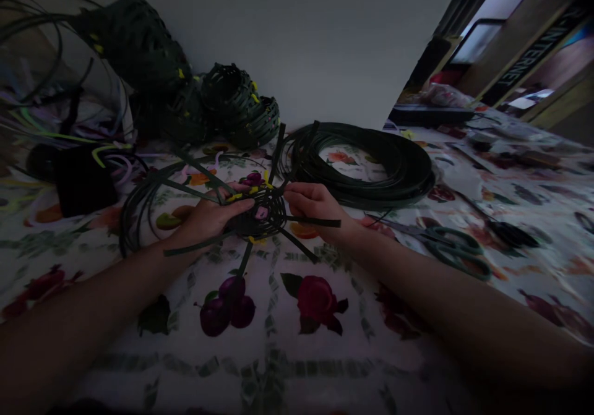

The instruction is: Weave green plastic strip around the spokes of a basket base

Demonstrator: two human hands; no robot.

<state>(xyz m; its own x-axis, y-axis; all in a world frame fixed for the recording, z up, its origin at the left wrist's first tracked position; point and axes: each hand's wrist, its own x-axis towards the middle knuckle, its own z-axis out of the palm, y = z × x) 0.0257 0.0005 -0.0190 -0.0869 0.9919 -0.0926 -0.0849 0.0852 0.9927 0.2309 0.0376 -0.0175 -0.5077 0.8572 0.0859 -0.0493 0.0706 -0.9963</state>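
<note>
A round woven base of dark green strips [264, 214] with small yellow ties lies on the flowered cloth, loose strip ends sticking out all round. My left hand [211, 217] rests on its left side, fingers pressed down across the weave. On the right edge my right hand [313, 205] has its fingers curled and pinched on one dark strip. Both forearms reach in from the bottom of the view.
A large coil of dark green strip [371, 161] lies behind my right hand. Several finished dark woven baskets [236, 102] stand at the back by the wall. Green-handled scissors [445, 242] lie to the right. A black box [81, 180] and loose coloured strips sit at left.
</note>
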